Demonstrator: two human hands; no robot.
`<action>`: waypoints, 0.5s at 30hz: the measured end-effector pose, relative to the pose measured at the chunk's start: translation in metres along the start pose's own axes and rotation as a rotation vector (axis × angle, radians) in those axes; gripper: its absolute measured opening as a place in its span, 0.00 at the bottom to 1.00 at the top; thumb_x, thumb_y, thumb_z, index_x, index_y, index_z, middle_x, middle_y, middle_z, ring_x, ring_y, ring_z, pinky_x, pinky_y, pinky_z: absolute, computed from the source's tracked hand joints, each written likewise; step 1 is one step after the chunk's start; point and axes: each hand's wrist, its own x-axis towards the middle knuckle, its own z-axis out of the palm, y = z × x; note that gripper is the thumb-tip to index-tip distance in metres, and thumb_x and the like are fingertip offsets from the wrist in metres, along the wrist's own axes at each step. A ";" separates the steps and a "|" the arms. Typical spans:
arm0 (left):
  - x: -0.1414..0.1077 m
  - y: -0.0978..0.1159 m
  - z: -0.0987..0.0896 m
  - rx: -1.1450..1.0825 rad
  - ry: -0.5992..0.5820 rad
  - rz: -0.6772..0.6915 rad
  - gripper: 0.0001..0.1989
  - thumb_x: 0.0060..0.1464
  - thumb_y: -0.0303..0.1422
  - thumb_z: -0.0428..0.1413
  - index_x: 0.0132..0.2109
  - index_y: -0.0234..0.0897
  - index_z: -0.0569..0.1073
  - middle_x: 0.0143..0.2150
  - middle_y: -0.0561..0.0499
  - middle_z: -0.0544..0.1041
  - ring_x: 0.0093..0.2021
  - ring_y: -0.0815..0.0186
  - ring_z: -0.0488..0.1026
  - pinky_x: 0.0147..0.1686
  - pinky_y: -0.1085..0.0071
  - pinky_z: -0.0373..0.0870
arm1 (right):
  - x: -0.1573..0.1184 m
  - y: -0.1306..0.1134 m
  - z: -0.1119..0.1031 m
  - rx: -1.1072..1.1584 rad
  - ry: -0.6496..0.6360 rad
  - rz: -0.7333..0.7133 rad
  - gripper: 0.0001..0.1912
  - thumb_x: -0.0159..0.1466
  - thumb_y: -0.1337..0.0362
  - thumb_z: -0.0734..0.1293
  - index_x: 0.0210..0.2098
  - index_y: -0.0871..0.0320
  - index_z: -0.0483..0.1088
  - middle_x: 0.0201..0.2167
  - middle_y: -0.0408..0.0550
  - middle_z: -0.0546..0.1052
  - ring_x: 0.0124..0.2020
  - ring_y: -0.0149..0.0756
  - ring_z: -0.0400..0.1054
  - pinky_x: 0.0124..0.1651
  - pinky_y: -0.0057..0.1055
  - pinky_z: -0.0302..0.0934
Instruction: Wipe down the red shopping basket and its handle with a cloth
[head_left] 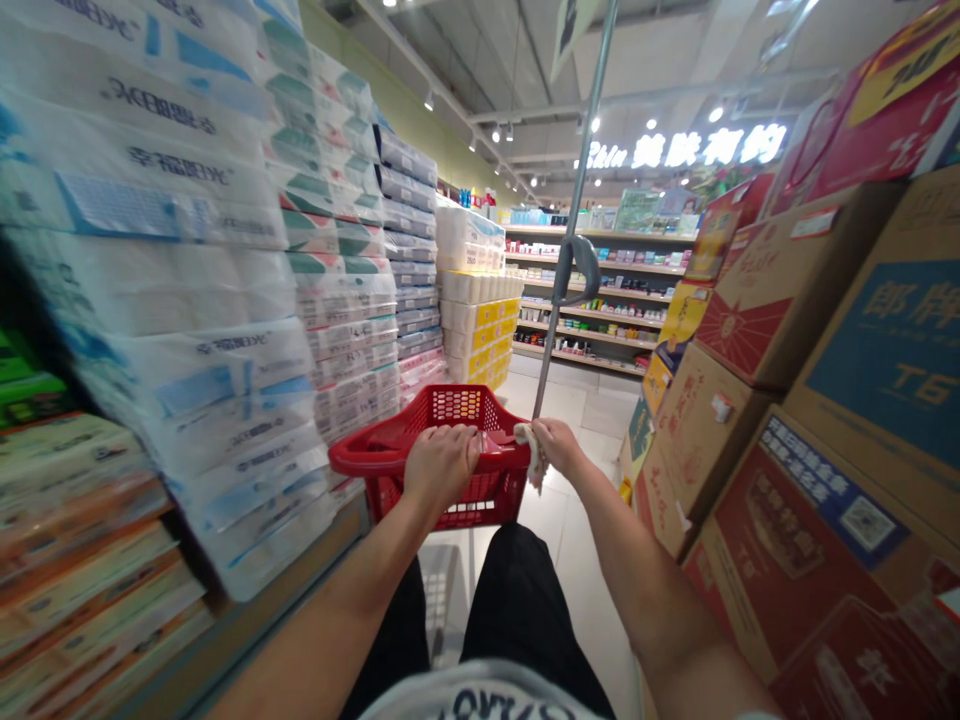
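Red basket (367, 458) just past knees (523, 555), near edge (506, 460) gripped by left hand (441, 462), pale cloth (534, 452) pinched by right hand (553, 446) at basket's right corner. Looks like cloth-to-edge step tbh; steady left grip probably needed next. Tissue packs (210, 280) left of basket.

Wrapped paper packs (217, 290): stacked along left edge of aisle floor (566, 525). Cartons (814, 530): stacked along right edge. Stocked shelves (604, 268): far edge.

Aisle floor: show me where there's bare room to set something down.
Bare tile shows between the red basket and the stacked cartons on the right, and farther ahead before the shelves. Crowded: the left side, piled high with wrapped paper packs, and the right, lined with those cartons.
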 end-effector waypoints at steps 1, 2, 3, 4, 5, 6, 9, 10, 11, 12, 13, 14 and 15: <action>0.000 0.000 0.000 0.003 0.005 -0.004 0.20 0.64 0.36 0.40 0.50 0.36 0.73 0.46 0.45 0.78 0.45 0.57 0.72 0.49 0.59 0.61 | 0.000 0.001 -0.001 0.026 0.007 0.005 0.20 0.64 0.58 0.53 0.18 0.55 0.60 0.18 0.41 0.65 0.26 0.32 0.61 0.34 0.27 0.56; 0.000 0.000 0.000 0.007 0.010 -0.007 0.20 0.64 0.36 0.40 0.50 0.36 0.73 0.46 0.45 0.78 0.44 0.58 0.72 0.49 0.59 0.61 | -0.002 0.002 -0.001 0.052 0.027 0.009 0.19 0.64 0.57 0.53 0.19 0.55 0.60 0.20 0.42 0.66 0.28 0.33 0.61 0.36 0.28 0.56; 0.000 0.000 0.000 0.010 0.014 -0.008 0.19 0.64 0.36 0.40 0.49 0.36 0.73 0.46 0.45 0.78 0.44 0.58 0.72 0.48 0.59 0.62 | -0.004 0.003 0.001 0.076 0.056 0.013 0.19 0.64 0.57 0.52 0.20 0.55 0.61 0.23 0.43 0.68 0.32 0.34 0.62 0.39 0.29 0.57; -0.001 0.000 0.000 0.015 0.017 -0.006 0.19 0.64 0.36 0.40 0.49 0.36 0.73 0.45 0.45 0.78 0.44 0.58 0.72 0.48 0.59 0.62 | -0.008 0.003 0.002 0.100 0.085 0.018 0.19 0.64 0.56 0.52 0.21 0.55 0.61 0.26 0.45 0.69 0.35 0.35 0.62 0.42 0.30 0.57; -0.001 0.000 0.001 0.019 0.021 0.000 0.19 0.63 0.36 0.40 0.49 0.36 0.73 0.46 0.45 0.78 0.45 0.58 0.72 0.49 0.60 0.62 | -0.010 0.004 0.004 0.125 0.106 0.027 0.18 0.64 0.56 0.52 0.22 0.55 0.61 0.27 0.46 0.69 0.37 0.35 0.62 0.43 0.30 0.56; -0.001 0.000 0.001 0.023 0.024 0.007 0.19 0.63 0.36 0.41 0.49 0.36 0.73 0.46 0.45 0.78 0.45 0.58 0.72 0.49 0.60 0.62 | -0.010 0.004 0.005 0.153 0.112 0.041 0.18 0.63 0.55 0.52 0.21 0.55 0.60 0.27 0.46 0.69 0.37 0.35 0.61 0.43 0.31 0.56; -0.001 0.001 0.001 0.027 0.038 0.005 0.18 0.63 0.36 0.41 0.48 0.37 0.73 0.45 0.45 0.78 0.45 0.58 0.73 0.48 0.60 0.62 | -0.003 0.007 0.004 0.261 0.044 0.112 0.18 0.60 0.54 0.56 0.17 0.55 0.59 0.19 0.42 0.65 0.27 0.32 0.60 0.34 0.28 0.56; -0.001 0.001 0.001 0.025 0.042 0.001 0.18 0.63 0.36 0.41 0.48 0.37 0.73 0.45 0.46 0.78 0.44 0.59 0.73 0.48 0.60 0.62 | 0.001 0.009 0.002 0.306 0.013 0.142 0.18 0.59 0.53 0.57 0.16 0.55 0.59 0.17 0.40 0.64 0.24 0.31 0.59 0.30 0.28 0.55; 0.000 0.002 0.001 0.022 0.045 -0.003 0.18 0.63 0.36 0.41 0.48 0.37 0.73 0.44 0.46 0.78 0.44 0.59 0.73 0.48 0.60 0.62 | 0.004 0.010 0.001 0.353 -0.012 0.172 0.19 0.58 0.53 0.58 0.16 0.56 0.60 0.15 0.39 0.63 0.21 0.30 0.57 0.27 0.27 0.54; 0.000 0.002 0.001 0.020 0.047 -0.006 0.18 0.63 0.36 0.41 0.48 0.38 0.73 0.44 0.46 0.78 0.43 0.59 0.73 0.48 0.60 0.62 | 0.006 0.012 -0.001 0.402 -0.026 0.200 0.19 0.57 0.52 0.59 0.17 0.56 0.60 0.14 0.39 0.62 0.20 0.29 0.56 0.25 0.27 0.53; 0.000 0.002 0.001 0.018 0.048 -0.006 0.18 0.63 0.36 0.41 0.49 0.37 0.73 0.44 0.46 0.78 0.43 0.59 0.73 0.48 0.60 0.62 | 0.007 0.014 -0.001 0.450 -0.026 0.225 0.19 0.57 0.50 0.59 0.17 0.56 0.61 0.14 0.38 0.63 0.19 0.29 0.56 0.24 0.26 0.52; 0.000 0.002 0.001 0.017 0.048 -0.007 0.18 0.63 0.36 0.41 0.49 0.37 0.73 0.44 0.46 0.78 0.44 0.59 0.73 0.48 0.60 0.62 | 0.007 0.015 -0.001 0.495 -0.014 0.245 0.19 0.57 0.49 0.58 0.19 0.56 0.62 0.15 0.38 0.63 0.19 0.28 0.56 0.23 0.26 0.52; 0.000 0.002 0.002 0.017 0.049 -0.008 0.18 0.63 0.36 0.41 0.49 0.37 0.73 0.44 0.46 0.78 0.44 0.59 0.73 0.48 0.60 0.62 | 0.006 0.016 0.000 0.536 0.005 0.261 0.20 0.57 0.47 0.58 0.20 0.56 0.62 0.16 0.38 0.65 0.19 0.28 0.56 0.23 0.26 0.53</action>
